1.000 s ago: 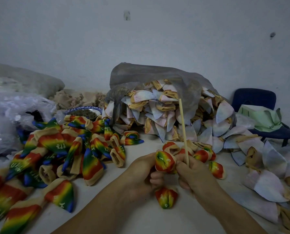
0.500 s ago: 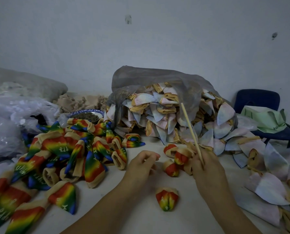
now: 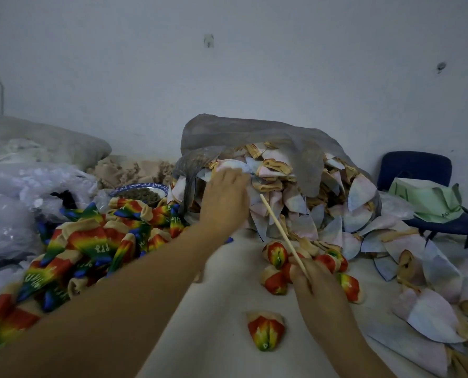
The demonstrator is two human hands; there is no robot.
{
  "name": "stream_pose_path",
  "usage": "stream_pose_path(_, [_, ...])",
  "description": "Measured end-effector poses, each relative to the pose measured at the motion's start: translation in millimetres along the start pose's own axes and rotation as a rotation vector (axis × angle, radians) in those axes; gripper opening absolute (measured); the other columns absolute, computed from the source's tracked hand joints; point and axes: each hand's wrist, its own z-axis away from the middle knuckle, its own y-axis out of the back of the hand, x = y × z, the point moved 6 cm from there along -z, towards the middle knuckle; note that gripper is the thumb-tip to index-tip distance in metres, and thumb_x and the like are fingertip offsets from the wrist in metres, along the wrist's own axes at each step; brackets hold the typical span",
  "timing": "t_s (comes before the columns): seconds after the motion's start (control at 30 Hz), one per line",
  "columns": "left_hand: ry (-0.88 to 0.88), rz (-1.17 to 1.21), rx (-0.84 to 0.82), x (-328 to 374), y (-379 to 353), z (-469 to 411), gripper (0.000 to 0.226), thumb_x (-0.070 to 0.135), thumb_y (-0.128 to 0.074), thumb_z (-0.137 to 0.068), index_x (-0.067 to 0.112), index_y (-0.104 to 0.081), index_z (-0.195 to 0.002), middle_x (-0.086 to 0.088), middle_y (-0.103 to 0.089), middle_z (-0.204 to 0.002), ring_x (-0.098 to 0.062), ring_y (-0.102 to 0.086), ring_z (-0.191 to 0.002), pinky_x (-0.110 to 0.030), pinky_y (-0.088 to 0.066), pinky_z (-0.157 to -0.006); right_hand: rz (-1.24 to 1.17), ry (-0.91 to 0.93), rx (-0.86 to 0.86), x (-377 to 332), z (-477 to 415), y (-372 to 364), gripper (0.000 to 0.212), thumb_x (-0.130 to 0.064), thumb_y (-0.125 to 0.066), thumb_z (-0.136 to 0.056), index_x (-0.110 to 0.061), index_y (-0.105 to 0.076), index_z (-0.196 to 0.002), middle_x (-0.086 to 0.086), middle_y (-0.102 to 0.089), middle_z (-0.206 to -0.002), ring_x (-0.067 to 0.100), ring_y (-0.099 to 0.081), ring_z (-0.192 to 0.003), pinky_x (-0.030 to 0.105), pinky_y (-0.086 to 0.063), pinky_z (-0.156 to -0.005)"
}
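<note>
Stick, slim, straight, pale wood

Your left forearm and right forearm are bare right to the lower edge. Left hand and right hand are bare too. Slim wrists. The left arm shows blurred.

Table layout, bag at rear centre.

The bag lay on its side at the back of the table, its loose pieces spilling forward and to the right. The left hand was at the bag's mouth, seemingly on a piece there (blurred). A bowl sat left of the bag, with a heap of flat pieces before it. The right hand held a stick before the bag, among a cluster of stuffed pieces. A lone stuffed piece lay nearer. A chair stood behind, right.
</note>
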Motion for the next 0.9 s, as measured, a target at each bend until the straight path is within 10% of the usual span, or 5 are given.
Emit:
stream_pose_path(0.13, [0.022, -0.392, -0.194, -24.7, -14.6, -47.6, 0.066, 0.027, -0.046, -0.100, 0.009, -0.015, -0.155, -0.013, -0.015, -0.163, -0.031, -0.004, -0.151, -0.042, -0.005, -0.122, -0.020, -0.026, 0.010, 4.2, -1.1, -1.5, 0.020, -0.022, -0.046, -0.098, -0.026, -0.061, -0.110, -0.011, -0.055, -0.094, 0.006, -0.053, -0.084, 0.024, -0.041, -0.068])
stream_pose_path(0.27, [-0.022, -0.493, -0.152, -34.1, -11.9, -65.0, 0.045, 0.025, -0.049, -0.098, 0.013, -0.044, -0.141, -0.008, -0.047, -0.145, -0.027, -0.034, -0.137, -0.039, -0.027, -0.110, -0.055, -0.060, 0.014, 9.1, -1.4, -0.9, 0.025, -0.026, -0.047, -0.098, -0.027, -0.061, -0.118, -0.014, -0.055, -0.102, 0.001, -0.050, -0.091, 0.013, -0.036, -0.071])
stream_pose_path(0.6, [0.223, 0.567, 0.208, -21.7, 59.9, -11.3, 0.026, 0.027, -0.048, -0.103, 0.020, -0.074, -0.106, -0.002, -0.057, -0.069, -0.006, -0.052, -0.064, -0.015, -0.038, -0.057, -0.187, -0.066, 0.044, 6.4, -2.2, 5.0, 0.016, -0.023, -0.051, -0.097, -0.036, -0.059, -0.102, -0.022, -0.057, -0.095, -0.001, -0.053, -0.093, 0.010, -0.036, -0.072])
stream_pose_path(0.73, [0.735, 1.245, -0.190, 10.5, 11.8, 90.3, 0.029, 0.037, -0.054, -0.099, 0.028, -0.073, -0.079, 0.001, -0.070, -0.076, -0.013, -0.067, -0.074, -0.023, -0.054, -0.067, -0.220, 0.007, 0.029, -10.4, -3.2, 11.8, 0.018, -0.023, -0.049, -0.096, -0.035, -0.056, -0.084, -0.008, -0.058, -0.081, 0.014, -0.055, -0.078, 0.027, -0.044, -0.067])
stream_pose_path(0.9, [0.964, 1.495, -0.301, 24.5, -29.5, 135.6, 0.025, 0.022, -0.056, -0.099, 0.006, -0.068, -0.113, -0.012, -0.075, -0.093, -0.020, -0.070, -0.080, -0.033, -0.056, -0.077, -0.174, 0.110, -0.027, -34.6, 4.8, 4.4, 0.036, -0.051, -0.056, -0.083, -0.039, -0.057, -0.116, -0.021, -0.049, -0.106, -0.010, -0.046, -0.101, 0.006, -0.038, -0.083])
